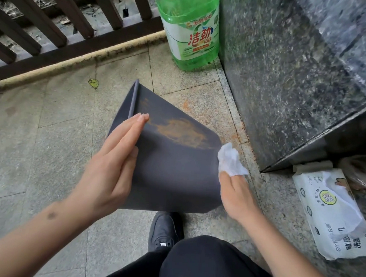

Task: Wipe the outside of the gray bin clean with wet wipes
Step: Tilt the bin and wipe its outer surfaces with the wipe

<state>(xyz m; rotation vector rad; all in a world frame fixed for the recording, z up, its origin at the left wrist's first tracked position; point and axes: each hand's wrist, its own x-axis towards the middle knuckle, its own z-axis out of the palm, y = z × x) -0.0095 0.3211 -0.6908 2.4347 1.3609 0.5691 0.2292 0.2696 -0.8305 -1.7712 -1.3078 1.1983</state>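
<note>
Bin: gray bin [171,169] lies tipped on its side on the tiled floor [49,141], rim pointing away toward the railing [45,23], base toward the person's shoe [163,231].
Dirt: orange-brown smear [182,132] across the upper side wall, thickest toward the right edge; a thinner patch near the rim.
Left hand: left hand [111,166] flat against the bin's left side, fingers straight and together, bracing, not gripping.
Right hand: right hand [236,195] pinches a crumpled white wipe [230,160] at the bin's right edge, just beside the smear's right end.
Step in hand: judged to be the start of a stroke across the stain.
How to do it well: keep the left palm pressing so the bin does not roll; sweep from the clean margin into the smear, then out, refolding the wipe to a fresh face once it browns; finish near the rim patch.
Risk: a bunched wipe gives little contact; flattening it under the fingers should lift more.
Nearby: wipes pack [331,216] on the floor at right; green bottle [191,29] by the stone wall [299,70].
</note>
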